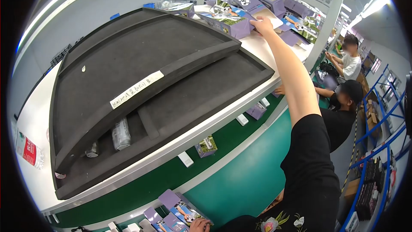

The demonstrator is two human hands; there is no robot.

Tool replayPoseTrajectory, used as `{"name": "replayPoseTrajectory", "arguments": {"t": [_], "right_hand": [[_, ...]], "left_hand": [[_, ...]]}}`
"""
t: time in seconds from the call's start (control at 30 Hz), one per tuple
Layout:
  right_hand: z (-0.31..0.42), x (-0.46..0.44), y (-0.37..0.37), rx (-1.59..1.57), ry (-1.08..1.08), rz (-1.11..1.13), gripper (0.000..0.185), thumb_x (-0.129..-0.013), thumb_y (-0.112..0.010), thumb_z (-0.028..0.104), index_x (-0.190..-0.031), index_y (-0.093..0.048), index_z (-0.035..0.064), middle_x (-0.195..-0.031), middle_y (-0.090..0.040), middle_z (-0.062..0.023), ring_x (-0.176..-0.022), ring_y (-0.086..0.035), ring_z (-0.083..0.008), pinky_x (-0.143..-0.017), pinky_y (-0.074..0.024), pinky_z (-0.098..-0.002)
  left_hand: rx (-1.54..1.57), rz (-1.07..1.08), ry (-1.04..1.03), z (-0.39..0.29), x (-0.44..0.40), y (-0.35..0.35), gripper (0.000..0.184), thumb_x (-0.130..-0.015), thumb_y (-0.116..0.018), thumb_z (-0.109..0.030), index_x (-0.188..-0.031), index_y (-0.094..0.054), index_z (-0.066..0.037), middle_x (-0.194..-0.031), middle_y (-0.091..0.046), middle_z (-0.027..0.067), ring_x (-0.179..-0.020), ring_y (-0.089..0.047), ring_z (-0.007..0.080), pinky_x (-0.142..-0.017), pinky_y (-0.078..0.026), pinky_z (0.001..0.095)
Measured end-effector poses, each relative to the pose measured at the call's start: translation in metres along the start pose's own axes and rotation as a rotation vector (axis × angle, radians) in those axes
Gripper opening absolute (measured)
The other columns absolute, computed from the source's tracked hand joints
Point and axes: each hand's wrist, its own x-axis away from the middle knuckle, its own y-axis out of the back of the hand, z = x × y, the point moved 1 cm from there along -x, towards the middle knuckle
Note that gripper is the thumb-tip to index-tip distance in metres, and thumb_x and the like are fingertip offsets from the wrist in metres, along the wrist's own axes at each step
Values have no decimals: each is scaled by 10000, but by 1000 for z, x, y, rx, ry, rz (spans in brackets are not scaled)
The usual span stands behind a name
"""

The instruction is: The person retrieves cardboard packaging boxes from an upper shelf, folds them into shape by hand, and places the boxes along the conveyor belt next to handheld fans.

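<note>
Boxes (187, 213) in purple print lay with flaps raised at the bottom of the view, where the left hand (200, 225) rested against one of them. Its fingers were bent over the card, but the view cut the hand off, and whether they gripped could not be told. Just beyond, a teal surface (236, 176) ran beside a green belt (163, 172) carrying a small box (206, 147) with a leafy picture and a white carton (186, 159). Next came a white table (36, 107) with two stacked trays. The upper tray (128, 56) bore a handwritten label (137, 89) on its near rim; the lower tray (206, 90) held a grey cylinder (121, 134) (a second cylinder (92, 150) was partly hidden beneath the rim above). A bottle (31, 149) with a red label was beside the trays at left. At the table's far end, the right hand (262, 24) reached a pile of purple boxes, its fingertips at the end of a printed box (227, 20); whether they had closed on it could not be told. Farther right, a person in a black cap (352, 91) was beside the belt, and another in a white shirt (352, 65) stood out beyond, near a blue rack (362, 131).
</note>
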Motion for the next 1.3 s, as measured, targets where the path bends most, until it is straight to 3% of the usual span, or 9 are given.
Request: {"name": "replayPoseTrajectory", "arguments": {"t": [0.33, 0.43, 0.5, 0.57, 0.8, 0.97, 1.03, 1.13, 1.3], "right_hand": [[1, -8, -22, -319, -12, -65, 286, -764, -653, 65, -1048, -674, 38, -925, -669, -119, -848, -644, -199, -666, -540, -291], [23, 24, 2, -35, 190, -347, 224, -779, -607, 14, -975, -709, 47, -881, -676, -86, -825, -636, -169, -682, -523, -263], [32, 33, 14, -173, 205, -404, 216, -760, -596, -5, -938, -712, 35, -885, -682, -83, -821, -643, -178, -737, -507, -272], [37, 36, 40, -299, 226, -466, 210, -742, -585, -23, -900, -716, 24, -890, -688, -79, -816, -650, -186, -791, -492, -280], [93, 130, 158, -633, 274, -428, 187, -807, -613, 19, -968, -708, 28, -841, -669, -30, -725, -584, -99, -660, -466, -223], [127, 249, 242, -591, 512, -359, 192, -820, -637, 34, -1003, -689, 9, -894, -647, -22, -722, -552, -73, -622, -429, -198], [138, 327, 270, -462, 558, -454, 204, -828, -620, 20, -1022, -677, 0, -914, -636, -15, -731, -518, -54, -622, -400, -191], [127, 455, 297, -520, 385, -389, 145, -826, -594, -7, -951, -667, -15, -919, -630, -26, -768, -521, -59, -672, -398, -183], [83, 560, 321, -498, 222, 293, 101, -781, -602, -52, -866, -656, -40, -928, -641, -80, -828, -570, -113, -737, -449, -234]], "left_hand": [[53, -6, 31, 1, -1, 9, 172, -809, -594, -67, -976, -630, -56, -1005, -585, 165, -959, -525, 380, -857, -429, 452], [70, -56, 8, 4, 6, 10, 166, -817, -587, -69, -977, -633, -52, -985, -596, 166, -942, -536, 375, -838, -437, 444], [67, -129, -21, 7, 13, 8, 161, -836, -577, -79, -982, -635, -47, -954, -618, 162, -901, -568, 361, -802, -458, 426], [120, -72, 19, 4, 15, 16, 174, -831, -590, -105, -989, -639, -52, -967, -619, 158, -917, -575, 348, -815, -461, 417], [409, 157, 159, -9, -1, 35, 187, -828, -591, -108, -996, -640, -44, -1028, -616, 162, -955, -583, 364, -832, -473, 411], [463, -109, -90, -64, -43, 53, 142, -861, -556, -81, -952, -632, -4, -996, -627, 155, -931, -610, 281, -815, -479, 337], [813, -94, 38, -76, -56, 53, 192, -895, -542, -111, -1046, -589, -3, -1028, -622, 144, -965, -600, 257, -825, -479, 331], [1306, -112, -9, -112, -38, 72, 542, -897, -571, -380, -1299, -392, -62, -1151, -568, 154, -1052, -563, 279, -864, -481, 384], [2056, 119, 128, -149, -6, 111, 891, -813, -632, -517, -1462, -143, -149, -1326, -447, 188, -1168, -488, 339, -914, -475, 425]]}}
